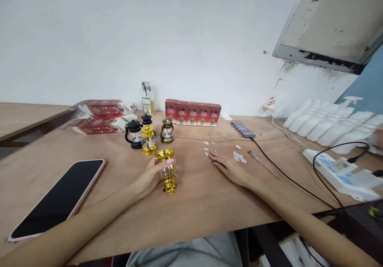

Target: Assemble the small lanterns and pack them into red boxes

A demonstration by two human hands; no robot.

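My left hand (154,174) is wrapped round a small gold lantern (169,176), which is turned upside down with its base upward. The lantern's clear globe is partly covered by my fingers. My right hand (229,167) rests palm down on the table, fingers stretched toward a few tiny white pieces (206,149). Whether a fingertip touches one of them I cannot tell. Another gold lantern (149,141) stands upright beyond my left hand, beside a black lantern (134,134) and a bronze-coloured lantern (167,131). A second black lantern (146,120) is partly hidden behind them.
Red boxes (188,112) line the wall, with opened cartons (101,125) at left. A phone (60,197) lies front left. Thin wire pieces (220,136), white bits (239,158), a screwdriver (262,163), a cabled phone (243,129), a power strip (338,175) and white bottles (329,123) occupy the right.
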